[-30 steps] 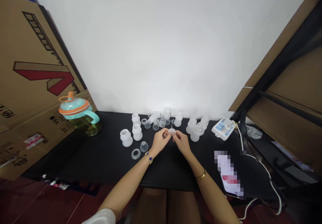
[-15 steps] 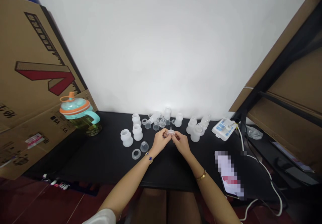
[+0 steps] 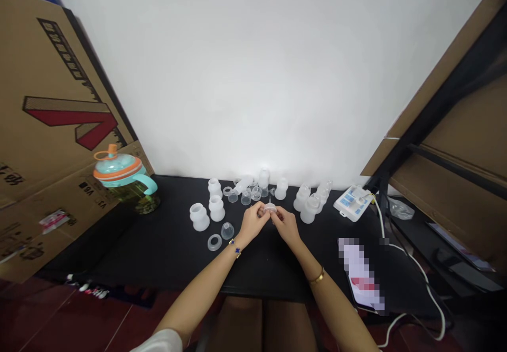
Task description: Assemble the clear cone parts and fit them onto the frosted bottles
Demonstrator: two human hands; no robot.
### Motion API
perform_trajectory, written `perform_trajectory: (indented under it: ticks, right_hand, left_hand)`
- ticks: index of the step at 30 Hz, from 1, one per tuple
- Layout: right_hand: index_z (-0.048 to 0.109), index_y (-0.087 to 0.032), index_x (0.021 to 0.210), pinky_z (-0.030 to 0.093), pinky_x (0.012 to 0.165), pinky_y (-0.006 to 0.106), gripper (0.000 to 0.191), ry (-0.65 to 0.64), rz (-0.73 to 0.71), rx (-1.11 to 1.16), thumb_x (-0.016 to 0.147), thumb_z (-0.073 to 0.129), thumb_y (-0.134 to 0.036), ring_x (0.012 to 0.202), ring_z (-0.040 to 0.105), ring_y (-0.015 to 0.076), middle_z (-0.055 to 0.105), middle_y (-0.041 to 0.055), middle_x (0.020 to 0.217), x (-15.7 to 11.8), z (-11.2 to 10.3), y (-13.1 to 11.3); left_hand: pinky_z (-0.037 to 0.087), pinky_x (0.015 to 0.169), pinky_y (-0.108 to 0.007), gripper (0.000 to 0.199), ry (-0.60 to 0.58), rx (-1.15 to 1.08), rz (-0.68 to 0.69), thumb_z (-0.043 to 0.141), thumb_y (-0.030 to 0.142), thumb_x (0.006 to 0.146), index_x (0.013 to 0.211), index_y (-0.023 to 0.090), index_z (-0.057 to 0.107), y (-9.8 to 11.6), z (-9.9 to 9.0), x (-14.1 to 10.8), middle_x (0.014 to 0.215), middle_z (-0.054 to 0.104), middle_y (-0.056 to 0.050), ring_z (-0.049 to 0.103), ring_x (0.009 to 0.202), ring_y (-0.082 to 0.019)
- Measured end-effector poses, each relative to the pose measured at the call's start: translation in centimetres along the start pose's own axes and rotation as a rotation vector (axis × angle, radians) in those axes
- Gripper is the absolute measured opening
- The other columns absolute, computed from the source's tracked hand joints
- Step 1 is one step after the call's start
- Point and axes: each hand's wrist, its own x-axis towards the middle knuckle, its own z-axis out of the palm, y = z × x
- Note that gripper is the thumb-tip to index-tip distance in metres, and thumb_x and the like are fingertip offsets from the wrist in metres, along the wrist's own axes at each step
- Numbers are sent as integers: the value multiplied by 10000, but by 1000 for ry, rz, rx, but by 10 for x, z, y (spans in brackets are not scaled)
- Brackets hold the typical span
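Between my left hand [image 3: 253,220] and my right hand [image 3: 285,222] is a small round whitish bottle nipple with a collar [image 3: 270,207], its thin tip pointing up. Fingers of both hands close on its rim from either side and partly hide it. Left of my hands lie a clear dome cap [image 3: 227,230] and a white ring [image 3: 214,243]. Whitish bottle bodies, one of them a wide-mouthed bottle [image 3: 199,217], stand farther left. Beyond my fingers is a cluster of clear caps [image 3: 246,197] and rings. Topped bottles [image 3: 310,208] stand to the right.
A large teal-handled jug [image 3: 130,183] stands at the left by a cardboard box [image 3: 59,130]. On the right are a white plastic case [image 3: 352,202], a phone with a blurred screen [image 3: 361,275] and a white cable [image 3: 430,288]. A white wall [image 3: 253,77] rises behind the black table [image 3: 158,257].
Both hands stay in place around the nipple piece, which looks tilted very slightly differently. Nothing else on the table has visibly moved.
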Motion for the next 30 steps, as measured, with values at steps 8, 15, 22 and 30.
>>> perform_trajectory:
  ticks: [8,15,22,30]
  right_hand:
    - [684,-199,844,407,582,250,298,26,-2,33,920,520,-436,584,579,162,618,-9,624,-1,1,1]
    - [693,-192,880,402,562,244,295,17,-11,37,918,515,-424,563,567,154,619,-8,622,-2,2,-2]
    - [687,-194,875,398,552,237,287,11,-20,31,919,517,-421,550,557,150,602,-16,602,-1,2,-2]
    - [673,-193,839,395,557,242,304,3,-32,22,930,511,-434,555,553,152,582,-20,590,-2,2,-1]
  left_hand:
    - [472,515,-223,268,-85,-324,-197,651,407,776,869,156,650,-10,5,6,663,600,8,588,606,-136]
    - [483,494,-207,257,-52,-484,-234,706,364,720,836,141,652,-14,7,8,666,608,-4,594,605,-129]
    - [466,481,-199,196,-10,-469,-218,686,327,739,802,146,649,-11,7,5,633,603,3,577,570,-123]
    - [447,483,-203,176,-3,-380,-186,639,334,783,794,160,611,-11,6,4,602,576,17,562,554,-126]
